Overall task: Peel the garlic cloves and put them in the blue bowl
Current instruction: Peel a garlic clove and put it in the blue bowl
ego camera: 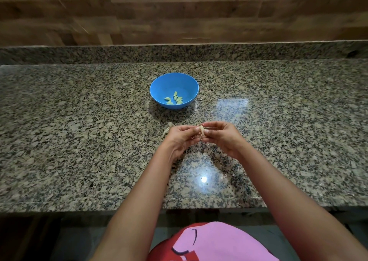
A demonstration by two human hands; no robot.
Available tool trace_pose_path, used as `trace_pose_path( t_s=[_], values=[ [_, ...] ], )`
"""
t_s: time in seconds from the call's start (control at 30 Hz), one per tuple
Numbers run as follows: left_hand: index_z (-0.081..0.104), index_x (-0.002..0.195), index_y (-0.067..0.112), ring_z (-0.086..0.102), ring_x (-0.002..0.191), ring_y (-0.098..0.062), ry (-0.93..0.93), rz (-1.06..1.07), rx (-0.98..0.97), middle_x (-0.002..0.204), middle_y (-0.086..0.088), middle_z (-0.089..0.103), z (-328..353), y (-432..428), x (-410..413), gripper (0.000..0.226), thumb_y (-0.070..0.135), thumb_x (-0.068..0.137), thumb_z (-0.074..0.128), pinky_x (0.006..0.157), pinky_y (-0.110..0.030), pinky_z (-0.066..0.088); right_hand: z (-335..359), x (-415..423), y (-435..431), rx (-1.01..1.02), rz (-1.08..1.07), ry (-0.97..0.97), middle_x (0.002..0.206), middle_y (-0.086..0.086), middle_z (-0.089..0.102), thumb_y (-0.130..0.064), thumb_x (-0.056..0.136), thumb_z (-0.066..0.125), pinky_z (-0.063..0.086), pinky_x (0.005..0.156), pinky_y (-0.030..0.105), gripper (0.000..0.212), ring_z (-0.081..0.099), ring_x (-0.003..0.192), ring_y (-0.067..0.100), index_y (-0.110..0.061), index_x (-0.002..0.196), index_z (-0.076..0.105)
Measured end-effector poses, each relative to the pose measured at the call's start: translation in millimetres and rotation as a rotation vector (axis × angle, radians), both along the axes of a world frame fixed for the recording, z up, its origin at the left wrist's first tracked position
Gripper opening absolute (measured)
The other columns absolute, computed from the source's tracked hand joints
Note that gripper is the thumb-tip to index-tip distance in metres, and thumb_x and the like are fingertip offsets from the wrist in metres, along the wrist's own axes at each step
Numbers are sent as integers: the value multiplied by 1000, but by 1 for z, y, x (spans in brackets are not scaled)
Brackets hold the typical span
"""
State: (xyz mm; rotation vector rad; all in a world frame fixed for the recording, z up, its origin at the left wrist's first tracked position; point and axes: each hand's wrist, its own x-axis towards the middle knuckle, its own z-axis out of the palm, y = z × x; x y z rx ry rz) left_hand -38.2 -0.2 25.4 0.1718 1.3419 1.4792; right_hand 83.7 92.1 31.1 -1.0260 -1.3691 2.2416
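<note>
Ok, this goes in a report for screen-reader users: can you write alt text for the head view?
Both hands, left hand and right hand, pinch a small pale garlic clove above a speckled granite countertop. Beyond them sits a round blue plastic bowl holding several peeled cloves.

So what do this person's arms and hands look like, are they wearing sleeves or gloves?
No gloves or sleeves show: the left hand and right hand are bare, as are both forearms up to the frame's edge. No rings, watch or bracelets are visible. Below is a pink and red garment.
</note>
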Motion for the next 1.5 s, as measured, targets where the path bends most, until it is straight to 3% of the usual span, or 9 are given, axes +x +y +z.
trace_pose_path(
  t_s=[0.2, 0.43, 0.57, 0.7, 0.87, 0.97, 1.17, 1.33, 1.5],
  values=[
    [64, 92, -7, 64, 61, -15, 11, 34, -19, 79, -13, 66, 1, 3, 0, 13, 1, 83, 64, 61, -23, 57, 3, -2, 3, 146, 44, -60, 83, 15, 67, 7, 82, 59, 57, 66, 24, 10, 64, 70, 21, 7, 91, 64],
    [62, 83, -3, 63, 69, -17, 155, 84, -39, 81, -12, 65, -3, 8, 9, 4, 0, 84, 64, 64, -23, 56, 3, -4, 2, 443, 108, -216, 81, 14, 68, 2, 84, 62, 56, 79, 37, 10, 64, 74, 24, -7, 82, 68],
    [61, 78, 1, 62, 70, -17, 213, 94, -47, 79, -11, 64, -3, 9, 11, 7, 0, 85, 63, 66, -24, 56, 3, -3, 3, 448, 115, -227, 73, 10, 67, 5, 84, 60, 56, 69, 29, 16, 62, 65, 18, -8, 79, 68],
    [61, 75, 1, 62, 69, -17, 216, 92, -40, 78, -12, 64, -2, 11, 13, 10, 0, 85, 63, 63, -23, 56, 4, -4, 4, 449, 94, -220, 73, 14, 66, 9, 84, 57, 56, 68, 30, 20, 60, 63, 21, -6, 77, 68],
    [62, 89, -5, 65, 63, -13, 44, 58, -8, 76, -10, 67, 1, 9, 11, 9, 3, 86, 61, 62, -23, 56, 7, -4, 2, 418, 30, -189, 74, 15, 63, 9, 84, 57, 54, 57, 23, 8, 59, 59, 19, 3, 84, 63],
    [60, 83, -2, 66, 56, -12, -48, 44, 28, 63, -7, 69, 3, 5, 10, 7, 3, 88, 58, 61, -23, 58, 5, -3, 3, 347, -10, -180, 76, 15, 62, 11, 85, 56, 54, 52, 20, 9, 59, 56, 17, 5, 91, 59],
    [57, 86, -2, 64, 77, -23, -121, 71, 37, 82, -16, 64, -2, -1, 9, 7, 4, 88, 59, 67, -31, 59, 2, -2, -1, 321, 37, -238, 81, 16, 62, 8, 92, 42, 55, 57, 23, 21, 60, 61, 20, 2, 85, 60],
    [55, 83, 2, 63, 74, -19, -86, 90, 44, 82, -13, 64, -8, -1, 8, 6, 3, 86, 61, 59, -25, 58, 3, 0, -3, 325, 74, -241, 79, 14, 66, 1, 88, 56, 52, 50, 22, 8, 61, 59, 17, -1, 87, 64],
    [58, 83, 0, 66, 75, -18, -33, 93, 48, 83, -12, 66, -9, -2, 8, 3, 0, 86, 60, 66, -27, 59, 2, -4, -5, 361, 61, -214, 79, 16, 67, -2, 80, 68, 48, 44, 20, 13, 57, 54, 16, 5, 91, 66]
  ],
)
